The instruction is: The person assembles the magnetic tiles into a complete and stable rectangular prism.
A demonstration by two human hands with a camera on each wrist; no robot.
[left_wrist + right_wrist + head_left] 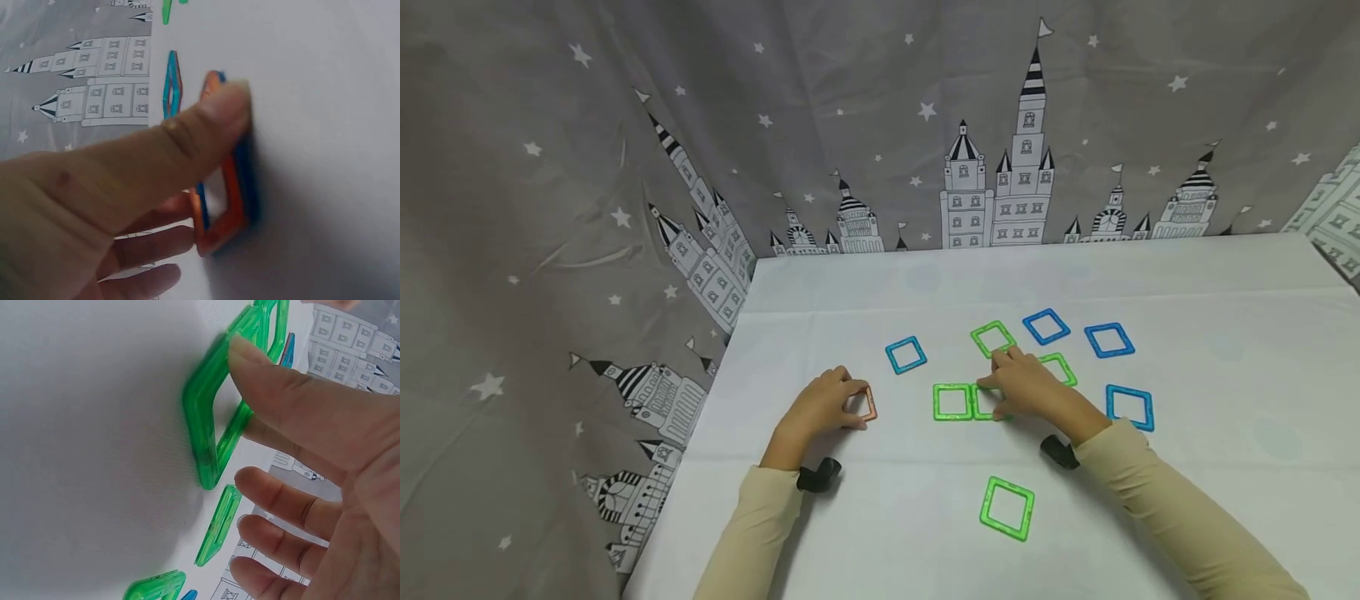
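Observation:
Near the left side of the white table my left hand (822, 406) pinches an orange square magnetic tile (234, 194) between thumb and fingers. A blue layer shows against its orange frame, and the tile stands tilted on edge in the left wrist view. Farther right, my right hand (1028, 385) grips a green square magnetic tile (199, 412) with thumb and index finger, the other fingers spread loosely. That tile's left side lies against a second green tile (952, 417), edge to edge. Part of the gripped tile is hidden by the hand.
Beyond the hands lie a blue tile (891, 360) at left and a green tile (985, 327) near my right fingers. Another green tile (1067, 370) is partly behind the right hand. Several blue tiles (1102, 326) lie at right. One green tile (1012, 486) sits nearer the front.

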